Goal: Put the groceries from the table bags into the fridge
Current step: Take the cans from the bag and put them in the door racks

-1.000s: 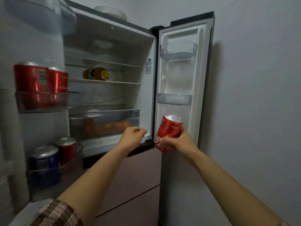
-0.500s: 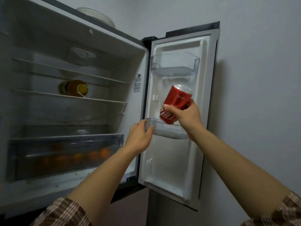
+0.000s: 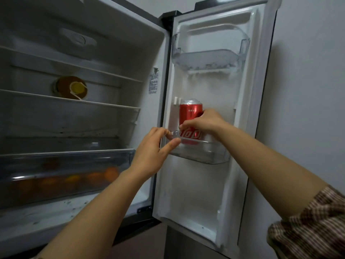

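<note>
My right hand (image 3: 203,124) grips the red can (image 3: 190,116) around its middle, fingers wrapped across the front. The can stands upright in the middle shelf (image 3: 211,156) of the open fridge door (image 3: 196,193), at the shelf's left end, its lower part showing through the clear plastic front. I cannot tell whether its base rests on the shelf floor.

My left hand (image 3: 153,152) pinches the left corner of that same shelf, thumb on the front and fingers curled over the rim, just beside the can.

Upper door shelf (image 3: 209,57): frosted, nothing visible in it.

Fridge interior: a brown bottle (image 3: 70,87) lies on its side on a glass shelf, cap toward me. Oranges (image 3: 110,173) sit in the clear drawer (image 3: 67,156) below.

Both forearms are bare; a checked sleeve (image 3: 309,227) is pushed up on the right arm.
</note>
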A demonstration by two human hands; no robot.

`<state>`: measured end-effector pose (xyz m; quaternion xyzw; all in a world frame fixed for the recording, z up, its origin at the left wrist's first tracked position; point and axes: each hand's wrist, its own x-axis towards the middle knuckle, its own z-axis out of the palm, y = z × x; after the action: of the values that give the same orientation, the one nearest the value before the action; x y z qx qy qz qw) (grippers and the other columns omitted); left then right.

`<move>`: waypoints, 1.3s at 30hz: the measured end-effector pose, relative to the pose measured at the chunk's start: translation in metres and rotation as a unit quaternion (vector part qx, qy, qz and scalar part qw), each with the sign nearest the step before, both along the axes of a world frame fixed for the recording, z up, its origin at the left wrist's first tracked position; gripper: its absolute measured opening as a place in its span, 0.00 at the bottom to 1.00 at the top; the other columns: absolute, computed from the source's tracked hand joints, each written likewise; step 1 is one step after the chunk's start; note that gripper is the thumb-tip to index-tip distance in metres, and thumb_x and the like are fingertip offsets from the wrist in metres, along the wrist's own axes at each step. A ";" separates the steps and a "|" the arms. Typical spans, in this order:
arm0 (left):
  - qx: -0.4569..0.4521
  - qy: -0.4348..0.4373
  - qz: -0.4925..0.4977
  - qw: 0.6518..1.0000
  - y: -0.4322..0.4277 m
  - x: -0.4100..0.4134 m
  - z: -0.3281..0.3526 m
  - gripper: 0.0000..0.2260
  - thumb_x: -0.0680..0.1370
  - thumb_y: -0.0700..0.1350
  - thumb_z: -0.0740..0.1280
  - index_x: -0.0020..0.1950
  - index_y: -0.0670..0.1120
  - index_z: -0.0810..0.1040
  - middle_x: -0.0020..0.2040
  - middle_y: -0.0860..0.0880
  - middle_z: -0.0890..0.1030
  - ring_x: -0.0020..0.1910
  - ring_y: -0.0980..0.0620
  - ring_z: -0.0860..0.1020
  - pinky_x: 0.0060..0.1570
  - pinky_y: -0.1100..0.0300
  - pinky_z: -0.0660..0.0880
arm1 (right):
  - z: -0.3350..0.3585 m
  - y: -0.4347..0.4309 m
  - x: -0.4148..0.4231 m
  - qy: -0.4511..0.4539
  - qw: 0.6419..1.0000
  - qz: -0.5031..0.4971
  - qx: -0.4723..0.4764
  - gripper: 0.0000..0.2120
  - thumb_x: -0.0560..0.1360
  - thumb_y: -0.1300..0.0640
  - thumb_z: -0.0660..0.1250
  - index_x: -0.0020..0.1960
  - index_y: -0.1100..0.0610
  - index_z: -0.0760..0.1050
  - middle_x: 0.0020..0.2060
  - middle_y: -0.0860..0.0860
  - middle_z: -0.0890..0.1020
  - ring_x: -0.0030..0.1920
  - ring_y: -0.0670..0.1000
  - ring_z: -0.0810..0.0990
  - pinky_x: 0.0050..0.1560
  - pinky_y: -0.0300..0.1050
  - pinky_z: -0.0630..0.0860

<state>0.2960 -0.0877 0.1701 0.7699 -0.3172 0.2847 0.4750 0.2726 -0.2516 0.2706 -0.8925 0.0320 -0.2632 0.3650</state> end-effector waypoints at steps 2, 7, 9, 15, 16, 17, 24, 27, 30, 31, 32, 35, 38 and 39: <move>-0.003 -0.003 0.008 1.000 -0.005 0.000 -0.001 0.13 0.74 0.63 0.62 0.49 0.55 0.73 0.55 0.57 0.72 0.56 0.56 0.73 0.54 0.56 0.74 | -0.001 -0.002 0.001 0.026 0.999 0.020 0.008 0.16 0.60 0.52 0.81 0.42 0.55 0.79 0.41 0.53 0.84 0.40 0.49 0.83 0.42 0.42 0.80; -0.013 -0.011 0.020 1.000 -0.017 -0.004 -0.003 0.17 0.73 0.65 0.60 0.51 0.54 0.74 0.54 0.58 0.71 0.56 0.57 0.72 0.52 0.56 0.75 | 0.000 -0.008 -0.008 0.084 0.995 0.056 -0.007 0.17 0.63 0.56 0.80 0.49 0.58 0.81 0.38 0.50 0.82 0.35 0.44 0.79 0.26 0.30 0.71; -0.013 -0.009 0.025 1.000 -0.020 -0.005 -0.003 0.19 0.71 0.66 0.59 0.51 0.54 0.73 0.54 0.58 0.71 0.55 0.57 0.73 0.50 0.58 0.75 | 0.001 -0.012 -0.012 0.087 0.994 0.061 -0.007 0.15 0.65 0.57 0.79 0.49 0.58 0.80 0.35 0.48 0.80 0.33 0.42 0.76 0.20 0.27 0.66; -0.012 0.008 0.028 1.000 -0.023 -0.011 -0.002 0.21 0.70 0.66 0.58 0.52 0.52 0.73 0.57 0.56 0.71 0.57 0.56 0.72 0.52 0.57 0.73 | 0.003 -0.019 -0.011 0.034 0.999 0.029 -0.022 0.22 0.65 0.47 0.78 0.52 0.56 0.76 0.41 0.50 0.80 0.36 0.44 0.76 0.32 0.37 0.70; -0.014 0.013 0.026 0.999 -0.023 -0.012 -0.001 0.22 0.70 0.67 0.58 0.52 0.53 0.73 0.58 0.56 0.71 0.57 0.56 0.72 0.53 0.57 0.73 | 0.003 -0.020 -0.009 0.017 0.999 0.022 -0.032 0.23 0.64 0.46 0.79 0.51 0.56 0.76 0.43 0.52 0.81 0.37 0.45 0.77 0.34 0.39 0.72; -0.015 0.019 0.027 0.999 -0.024 -0.013 -0.001 0.21 0.69 0.67 0.58 0.52 0.53 0.73 0.58 0.56 0.71 0.58 0.56 0.72 0.53 0.56 0.74 | 0.003 -0.021 -0.010 0.006 0.999 0.020 -0.040 0.23 0.63 0.46 0.79 0.50 0.56 0.75 0.45 0.53 0.82 0.38 0.46 0.78 0.36 0.40 0.74; -0.003 0.023 0.042 0.999 -0.022 -0.024 0.003 0.17 0.76 0.60 0.62 0.60 0.54 0.73 0.62 0.56 0.72 0.60 0.55 0.72 0.53 0.59 0.71 | 0.002 -0.020 -0.021 -0.080 0.993 -0.037 -0.075 0.29 0.68 0.47 0.76 0.61 0.60 0.70 0.56 0.55 0.76 0.54 0.54 0.75 0.52 0.49 0.74; 0.054 0.004 0.078 0.995 -0.014 -0.030 0.001 0.22 0.77 0.59 0.61 0.70 0.56 0.66 0.70 0.55 0.69 0.66 0.56 0.68 0.60 0.58 0.69 | 0.002 -0.013 -0.029 -0.178 0.978 -0.019 -0.108 0.25 0.70 0.50 0.72 0.63 0.59 0.71 0.59 0.54 0.76 0.58 0.54 0.74 0.56 0.50 0.74; 0.110 0.016 0.142 0.984 0.010 -0.039 -0.006 0.26 0.78 0.59 0.60 0.75 0.58 0.59 0.75 0.54 0.63 0.72 0.53 0.64 0.68 0.50 0.68 | -0.007 0.007 -0.034 -0.228 0.964 0.058 -0.126 0.15 0.71 0.55 0.70 0.56 0.58 0.76 0.52 0.53 0.79 0.52 0.52 0.77 0.51 0.46 0.74; 0.112 0.025 0.159 0.981 0.022 -0.044 -0.008 0.25 0.79 0.58 0.60 0.75 0.57 0.59 0.75 0.54 0.63 0.72 0.53 0.64 0.68 0.51 0.67 | -0.012 0.017 -0.035 -0.236 0.959 0.076 -0.139 0.13 0.71 0.55 0.69 0.55 0.57 0.76 0.50 0.52 0.80 0.50 0.52 0.78 0.50 0.45 0.74; 0.110 0.029 0.179 0.977 0.035 -0.051 -0.010 0.24 0.79 0.56 0.61 0.75 0.56 0.61 0.75 0.54 0.63 0.71 0.53 0.64 0.67 0.52 0.67 | -0.017 0.027 -0.036 -0.236 0.955 0.094 -0.154 0.12 0.71 0.55 0.69 0.54 0.57 0.77 0.49 0.51 0.79 0.49 0.51 0.77 0.50 0.45 0.74; 0.118 0.033 0.262 0.957 0.076 -0.078 -0.016 0.22 0.79 0.51 0.64 0.72 0.53 0.66 0.73 0.53 0.66 0.70 0.53 0.66 0.65 0.54 0.68 | -0.037 0.065 -0.042 -0.218 0.949 0.154 -0.166 0.14 0.72 0.55 0.69 0.56 0.58 0.77 0.52 0.52 0.80 0.51 0.50 0.76 0.54 0.47 0.74; 0.142 0.044 0.333 0.931 0.122 -0.117 -0.028 0.20 0.78 0.49 0.64 0.70 0.51 0.69 0.69 0.52 0.70 0.66 0.52 0.70 0.62 0.54 0.71 | -0.065 0.107 -0.059 -0.184 0.948 0.217 -0.142 0.14 0.72 0.55 0.69 0.56 0.57 0.77 0.52 0.53 0.80 0.52 0.53 0.77 0.54 0.47 0.74; 0.152 0.045 0.353 0.922 0.139 -0.132 -0.034 0.19 0.78 0.49 0.64 0.69 0.51 0.70 0.67 0.51 0.71 0.66 0.51 0.70 0.61 0.53 0.71 | -0.076 0.121 -0.067 -0.170 0.946 0.239 -0.139 0.13 0.72 0.56 0.69 0.56 0.57 0.76 0.53 0.53 0.80 0.53 0.53 0.77 0.55 0.47 0.73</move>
<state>0.1639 0.0508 0.1361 0.9069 -0.0428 0.3473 0.2350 0.2060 -0.1304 0.1945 -0.8577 -0.2822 -0.3177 0.2895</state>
